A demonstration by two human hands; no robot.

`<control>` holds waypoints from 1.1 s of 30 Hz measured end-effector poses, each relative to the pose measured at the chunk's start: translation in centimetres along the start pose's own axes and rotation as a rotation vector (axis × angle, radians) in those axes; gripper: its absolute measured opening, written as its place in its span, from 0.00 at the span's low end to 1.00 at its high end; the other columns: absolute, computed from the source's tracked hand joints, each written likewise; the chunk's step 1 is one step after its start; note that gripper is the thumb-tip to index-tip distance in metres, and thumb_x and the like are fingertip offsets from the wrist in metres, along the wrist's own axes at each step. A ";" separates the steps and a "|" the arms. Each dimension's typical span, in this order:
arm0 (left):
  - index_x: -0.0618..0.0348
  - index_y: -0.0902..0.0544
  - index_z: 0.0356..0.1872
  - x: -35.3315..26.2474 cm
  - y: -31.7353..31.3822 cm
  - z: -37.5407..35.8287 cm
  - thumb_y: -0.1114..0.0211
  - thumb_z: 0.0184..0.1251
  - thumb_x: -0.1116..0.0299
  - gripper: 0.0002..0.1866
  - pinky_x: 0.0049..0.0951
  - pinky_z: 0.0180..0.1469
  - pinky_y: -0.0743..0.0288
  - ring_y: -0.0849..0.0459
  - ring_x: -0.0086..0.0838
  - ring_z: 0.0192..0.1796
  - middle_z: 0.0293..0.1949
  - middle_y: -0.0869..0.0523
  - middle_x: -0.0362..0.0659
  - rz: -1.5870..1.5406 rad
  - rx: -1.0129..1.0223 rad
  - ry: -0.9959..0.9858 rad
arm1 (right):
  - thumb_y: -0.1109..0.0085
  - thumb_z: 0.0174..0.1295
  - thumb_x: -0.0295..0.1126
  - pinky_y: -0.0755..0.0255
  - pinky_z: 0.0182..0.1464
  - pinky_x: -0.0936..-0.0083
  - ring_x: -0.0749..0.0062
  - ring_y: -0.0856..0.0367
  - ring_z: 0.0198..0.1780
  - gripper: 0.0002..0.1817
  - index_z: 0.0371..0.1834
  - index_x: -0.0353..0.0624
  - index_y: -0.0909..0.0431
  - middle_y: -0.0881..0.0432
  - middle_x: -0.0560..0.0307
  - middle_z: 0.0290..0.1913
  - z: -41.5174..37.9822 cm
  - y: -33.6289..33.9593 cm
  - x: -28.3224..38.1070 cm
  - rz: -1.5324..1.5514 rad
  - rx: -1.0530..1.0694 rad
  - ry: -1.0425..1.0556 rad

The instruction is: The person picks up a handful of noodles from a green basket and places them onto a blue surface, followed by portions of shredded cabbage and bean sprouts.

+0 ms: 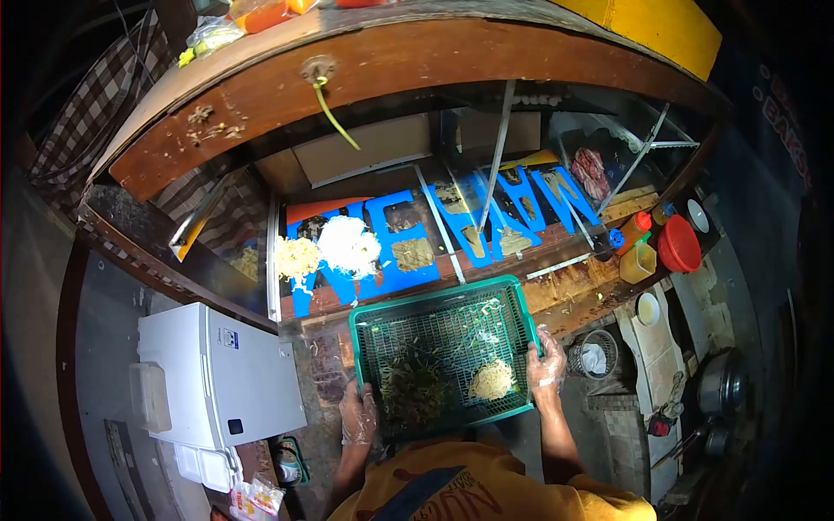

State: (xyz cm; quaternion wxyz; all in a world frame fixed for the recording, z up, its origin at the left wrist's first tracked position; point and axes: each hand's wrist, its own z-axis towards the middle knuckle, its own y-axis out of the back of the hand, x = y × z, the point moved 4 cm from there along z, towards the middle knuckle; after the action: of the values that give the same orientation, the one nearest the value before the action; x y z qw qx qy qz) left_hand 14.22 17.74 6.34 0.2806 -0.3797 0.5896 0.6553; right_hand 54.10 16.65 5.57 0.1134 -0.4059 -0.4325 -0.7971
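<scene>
A green plastic basket (354, 340) is held level in front of my body. My left hand (359, 415), in a clear plastic glove, grips its left side near the lower corner. My right hand (546, 365), gloved the same way, holds the right side. Dark leafy greens (413, 391) lie at the basket's lower left, and a small heap of pale noodles or sprouts (493, 380) sits at its lower right. Beyond the basket, white noodles (349, 247) and yellow noodles (298, 259) are piled in the cart's glass case.
A wooden beam (417, 62) spans the cart above. On the right are a red bowl (678, 244), sauce bottles (637, 230), a round basket (594, 355) and a metal pot (723, 382). A white fridge (248, 373) stands left, with foam boxes (205, 467) below it.
</scene>
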 end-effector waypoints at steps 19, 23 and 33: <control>0.65 0.18 0.52 -7.9 -12.0 -2.6 0.43 0.78 0.68 0.12 0.45 0.42 0.22 0.13 0.49 0.35 0.32 0.14 0.61 0.003 -0.091 0.129 | 0.39 0.66 0.34 0.23 0.60 0.57 0.48 0.16 0.56 0.19 0.57 0.36 0.17 0.15 0.41 0.53 8.5 5.7 -11.2 0.048 0.124 -0.020; 0.66 0.19 0.54 -8.9 -14.5 -3.1 0.45 0.79 0.69 0.13 0.45 0.43 0.22 0.11 0.50 0.38 0.35 0.13 0.63 -0.006 -0.089 0.119 | 0.38 0.69 0.43 0.21 0.54 0.54 0.42 0.15 0.52 0.21 0.56 0.38 0.17 0.14 0.42 0.49 10.1 6.5 -14.3 -0.012 0.028 0.181; 0.65 0.20 0.57 -12.8 -19.4 -3.7 0.46 0.79 0.69 0.14 0.43 0.40 0.22 0.14 0.50 0.34 0.34 0.14 0.60 -0.021 -0.106 0.024 | 0.31 0.60 0.26 0.20 0.56 0.60 0.48 0.14 0.53 0.17 0.54 0.38 0.15 0.14 0.43 0.51 13.5 9.7 -18.7 -0.023 0.004 0.132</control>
State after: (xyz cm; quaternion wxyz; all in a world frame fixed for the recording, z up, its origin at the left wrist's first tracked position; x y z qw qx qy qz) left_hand 37.78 17.96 6.02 0.2599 -0.4079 0.5534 0.6781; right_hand 78.69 18.18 1.43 0.1335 -0.3471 -0.4304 -0.8225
